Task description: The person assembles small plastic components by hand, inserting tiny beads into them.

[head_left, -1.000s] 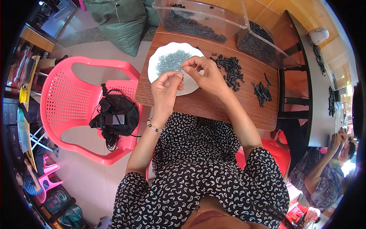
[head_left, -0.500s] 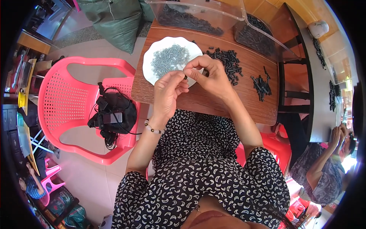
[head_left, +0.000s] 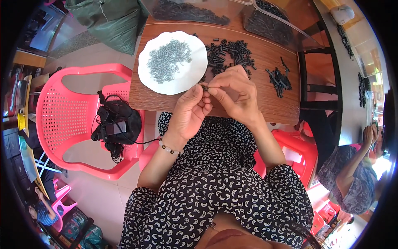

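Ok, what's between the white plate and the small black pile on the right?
The head view shows a larger heap of black pieces, partly hidden by the right hand.

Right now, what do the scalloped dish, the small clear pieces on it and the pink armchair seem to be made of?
Scalloped dish: glazed ceramic or hard plastic, since it looks white and smooth; I cannot tell which. Clear pieces: perhaps plastic or glass, being see-through and glossy-looking. Pink armchair: most likely moulded plastic, smooth, judging by its even colour and perforated back.
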{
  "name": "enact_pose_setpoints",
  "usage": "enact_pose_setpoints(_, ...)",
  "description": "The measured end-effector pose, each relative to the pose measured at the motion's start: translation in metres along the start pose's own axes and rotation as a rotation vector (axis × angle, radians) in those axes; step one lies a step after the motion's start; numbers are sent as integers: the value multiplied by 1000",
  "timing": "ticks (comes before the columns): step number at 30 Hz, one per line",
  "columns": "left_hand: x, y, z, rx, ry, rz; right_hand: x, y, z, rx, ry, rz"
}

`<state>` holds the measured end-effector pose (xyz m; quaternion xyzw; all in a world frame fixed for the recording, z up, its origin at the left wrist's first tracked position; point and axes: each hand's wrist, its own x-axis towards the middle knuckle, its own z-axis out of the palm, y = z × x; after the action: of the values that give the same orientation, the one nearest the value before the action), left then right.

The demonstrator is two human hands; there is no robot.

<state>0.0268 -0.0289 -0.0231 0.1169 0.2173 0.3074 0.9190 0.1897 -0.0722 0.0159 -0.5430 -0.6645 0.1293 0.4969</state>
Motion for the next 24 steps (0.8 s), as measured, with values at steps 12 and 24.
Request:
enact_pose_setpoints(12, -8, -28, -5, 92, -99, -68, -31, -3, -19, -4, 15, 71)
enact_pose_setpoints(24, -8, -66, -4, 65, -64, -208, -76, -2, -35, -193, 82, -9)
